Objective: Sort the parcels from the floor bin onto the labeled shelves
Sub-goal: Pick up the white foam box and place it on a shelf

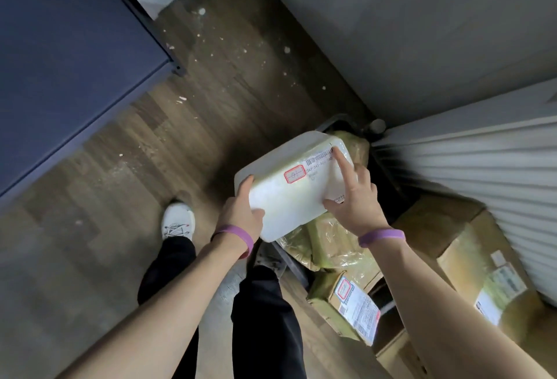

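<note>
Left hand: your left hand [241, 212] grips the near left corner of the white parcel [289, 197], thumb on the top face, fingers curled round underneath.
Right hand: your right hand [358, 206] lies on the parcel's top with its fingers spread and straight, the forefinger reaching to the barcode label [321, 157]; it clasps nothing.
Wrists: you wear a purple wristband [238, 235] on each.
White parcel: you hold it off the floor between both hands, over the left edge of the floor bin [340, 125], label face up, with a red-framed sticker [294, 174] near the middle of the top.
Floor bin: dark, standing on the wooden floor [226, 92] in the wall corner, mostly hidden by the parcel; film-wrapped parcels [331, 243] lie in it.
Near end of bin: a labelled cardboard box [346, 297]; whether it sits inside the bin cannot be told.
Right of bin: a larger box [470, 258] at the foot of the ribbed white shutter [482, 161].
Left of bin: your white shoe [177, 219] on the floor, and a blue cabinet [60, 62] at the far left.
</note>
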The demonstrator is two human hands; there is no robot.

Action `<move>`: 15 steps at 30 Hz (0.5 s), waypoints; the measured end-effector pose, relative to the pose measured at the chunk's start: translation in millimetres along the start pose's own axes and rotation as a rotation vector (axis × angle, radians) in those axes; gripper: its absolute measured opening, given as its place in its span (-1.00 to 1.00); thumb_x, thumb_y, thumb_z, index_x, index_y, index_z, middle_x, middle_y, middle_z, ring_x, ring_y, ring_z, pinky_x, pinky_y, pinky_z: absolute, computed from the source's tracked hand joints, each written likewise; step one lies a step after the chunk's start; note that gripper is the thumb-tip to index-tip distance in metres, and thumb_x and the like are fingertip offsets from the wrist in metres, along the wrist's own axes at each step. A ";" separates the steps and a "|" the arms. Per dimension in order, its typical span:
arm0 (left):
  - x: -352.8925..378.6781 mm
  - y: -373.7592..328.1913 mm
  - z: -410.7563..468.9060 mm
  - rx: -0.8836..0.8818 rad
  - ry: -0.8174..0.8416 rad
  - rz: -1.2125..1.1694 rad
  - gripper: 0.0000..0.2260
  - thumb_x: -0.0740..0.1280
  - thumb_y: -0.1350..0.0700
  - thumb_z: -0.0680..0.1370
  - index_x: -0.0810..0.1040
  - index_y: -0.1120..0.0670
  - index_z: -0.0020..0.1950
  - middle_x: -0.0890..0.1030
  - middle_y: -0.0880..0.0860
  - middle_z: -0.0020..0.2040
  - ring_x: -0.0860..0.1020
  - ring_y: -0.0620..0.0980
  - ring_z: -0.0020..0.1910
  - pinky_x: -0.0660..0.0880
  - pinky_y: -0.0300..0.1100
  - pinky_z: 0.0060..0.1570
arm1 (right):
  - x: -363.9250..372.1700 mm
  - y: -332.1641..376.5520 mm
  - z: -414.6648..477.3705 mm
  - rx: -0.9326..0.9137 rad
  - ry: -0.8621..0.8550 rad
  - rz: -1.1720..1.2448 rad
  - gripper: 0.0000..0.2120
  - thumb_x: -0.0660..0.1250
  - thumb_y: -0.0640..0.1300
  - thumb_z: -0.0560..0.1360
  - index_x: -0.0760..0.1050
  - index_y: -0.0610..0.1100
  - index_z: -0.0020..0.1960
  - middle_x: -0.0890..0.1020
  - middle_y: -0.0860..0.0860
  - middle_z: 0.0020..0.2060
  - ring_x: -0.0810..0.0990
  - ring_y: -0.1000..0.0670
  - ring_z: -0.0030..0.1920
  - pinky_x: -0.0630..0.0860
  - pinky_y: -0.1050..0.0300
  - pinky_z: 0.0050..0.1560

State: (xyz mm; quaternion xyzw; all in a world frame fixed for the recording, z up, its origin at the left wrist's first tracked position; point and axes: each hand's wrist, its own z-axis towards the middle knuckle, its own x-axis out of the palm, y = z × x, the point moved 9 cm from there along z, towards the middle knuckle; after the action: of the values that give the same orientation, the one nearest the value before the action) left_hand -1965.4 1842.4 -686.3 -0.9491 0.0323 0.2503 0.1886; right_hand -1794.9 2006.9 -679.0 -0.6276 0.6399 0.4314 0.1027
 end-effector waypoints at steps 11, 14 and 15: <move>-203.6 -74.2 -117.0 0.114 -0.185 -0.265 -0.49 0.37 0.00 0.39 0.30 -0.23 0.30 0.50 0.01 0.11 0.54 0.05 0.01 0.52 -0.11 -0.02 | -137.0 165.6 -94.7 -0.235 -0.160 0.234 -0.06 0.48 -0.05 0.41 -0.07 0.33 0.51 0.31 0.05 0.08 0.44 -0.10 0.02 0.43 -0.11 0.23; -270.4 -91.8 -174.5 0.180 -0.280 -0.368 -0.62 0.40 0.06 0.40 0.37 -0.14 0.15 0.57 -0.04 -0.04 0.54 -0.12 -0.19 0.42 -0.26 -0.33 | -192.2 236.5 -128.4 -0.330 -0.213 0.444 -0.14 0.47 0.01 0.44 -0.02 0.37 0.49 0.28 0.18 0.15 0.50 0.02 0.05 0.46 0.08 0.19; -290.4 -96.4 -194.2 0.201 -0.306 -0.396 -0.65 0.41 0.08 0.41 0.36 -0.10 0.11 0.57 -0.04 -0.08 0.53 -0.14 -0.23 0.39 -0.26 -0.37 | -211.7 261.2 -139.3 -0.363 -0.238 0.479 -0.13 0.48 0.04 0.43 -0.02 0.33 0.50 0.27 0.21 0.20 0.47 0.07 0.13 0.42 0.13 0.22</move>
State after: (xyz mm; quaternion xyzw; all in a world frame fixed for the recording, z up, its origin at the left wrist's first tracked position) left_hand -2113.9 1849.5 -355.7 -0.8645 -0.1583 0.3446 0.3298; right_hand -1930.3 2021.6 -341.4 -0.4123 0.6654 0.6209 -0.0411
